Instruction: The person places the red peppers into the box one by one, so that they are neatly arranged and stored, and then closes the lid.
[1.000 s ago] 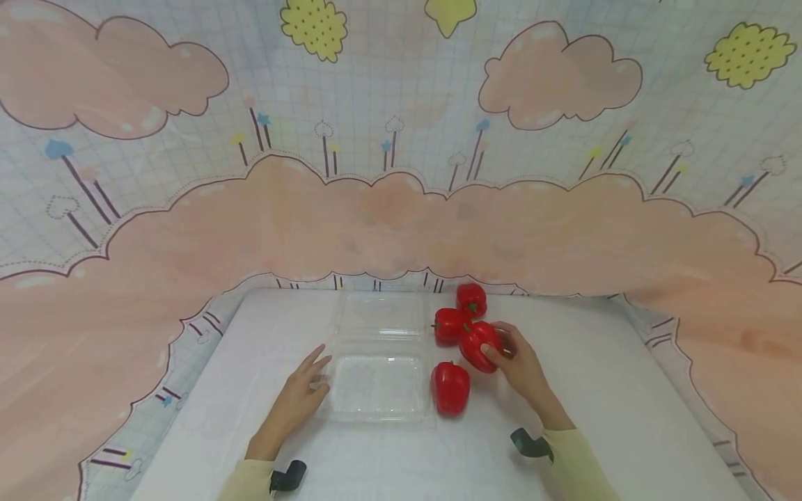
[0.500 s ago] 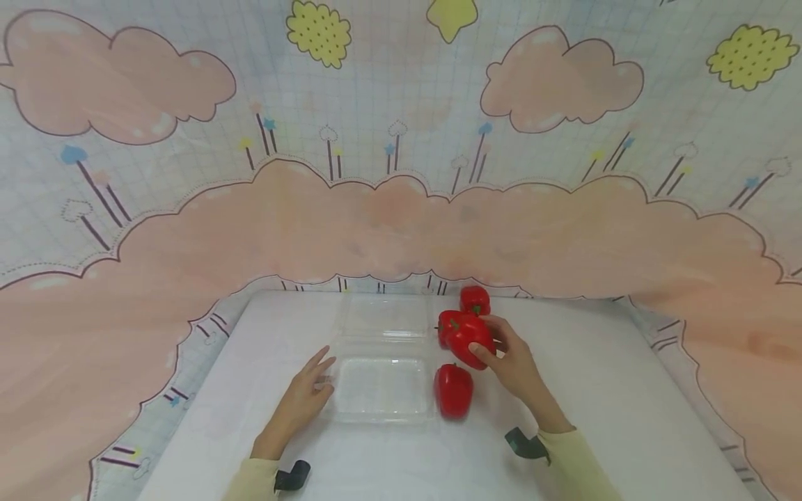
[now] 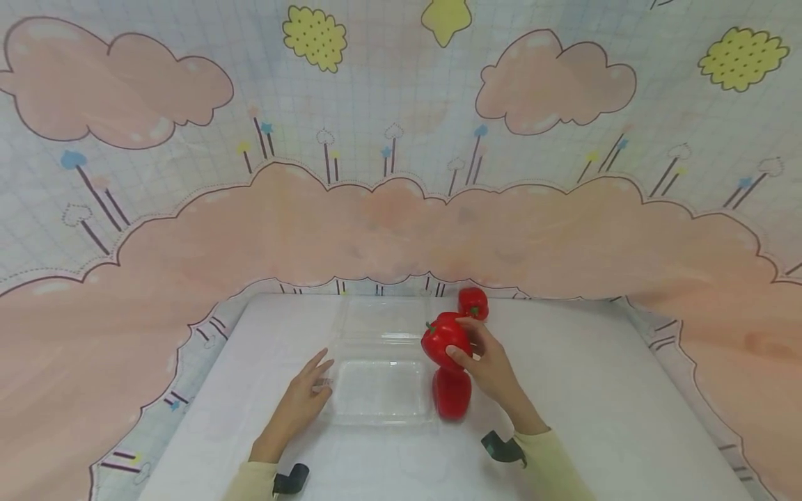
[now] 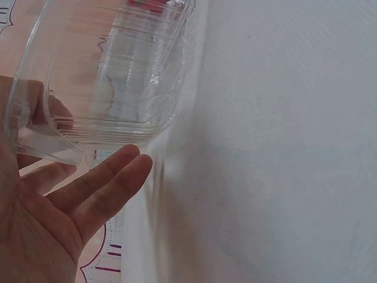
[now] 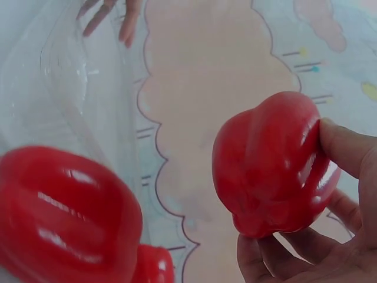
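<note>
My right hand (image 3: 485,362) grips a glossy red bell pepper (image 3: 447,341), thumb on the near side and fingers round the far side. In the right wrist view the held pepper (image 5: 271,168) shows its lobes, fingertips beneath it. A second red bell pepper (image 3: 452,395) lies by the container's right side, partly overlapped by the held one in the head view. My left hand (image 3: 299,400) is at the left edge of a clear plastic clamshell container (image 3: 380,422), fingers fairly straight. In the left wrist view its fingers (image 4: 112,191) lie right at the container wall (image 4: 135,127).
The container's lid (image 3: 382,321) lies unfolded behind its base. Another red pepper (image 3: 473,303) sits at the table's back edge. A white cover spreads over the table (image 3: 583,390), and a printed cloth (image 3: 401,229) with cloud shapes hangs behind it.
My right hand has moved left with its pepper, towards the container, passing in front of the other peppers. The left hand has stayed at the container's left edge.
</note>
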Tool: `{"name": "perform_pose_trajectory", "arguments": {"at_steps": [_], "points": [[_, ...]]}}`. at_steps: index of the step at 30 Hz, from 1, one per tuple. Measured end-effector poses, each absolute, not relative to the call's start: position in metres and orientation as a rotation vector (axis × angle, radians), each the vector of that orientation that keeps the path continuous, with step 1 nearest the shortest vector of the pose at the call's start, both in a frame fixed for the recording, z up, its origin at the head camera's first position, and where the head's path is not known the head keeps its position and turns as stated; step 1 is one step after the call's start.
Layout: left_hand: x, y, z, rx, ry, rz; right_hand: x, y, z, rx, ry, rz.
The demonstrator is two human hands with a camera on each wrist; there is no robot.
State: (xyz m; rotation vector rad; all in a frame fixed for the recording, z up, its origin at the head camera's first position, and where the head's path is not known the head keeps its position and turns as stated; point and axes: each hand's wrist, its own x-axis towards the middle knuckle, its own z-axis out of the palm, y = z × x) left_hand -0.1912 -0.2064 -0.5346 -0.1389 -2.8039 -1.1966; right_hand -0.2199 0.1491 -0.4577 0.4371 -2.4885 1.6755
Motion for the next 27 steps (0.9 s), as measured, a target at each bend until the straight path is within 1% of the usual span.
{"name": "perform_pose_trajectory", "arguments": {"at_steps": [14,27], "points": [[-0.192,-0.207,-0.533,-0.152,-2.797,-1.2,-0.224,0.128,-0.455,0.373,-2.539,1.74],[-0.191,-0.206,-0.535,-0.141,-2.81,-1.196,-0.227,0.112,-0.462,0.345,-2.538,1.803]]}}
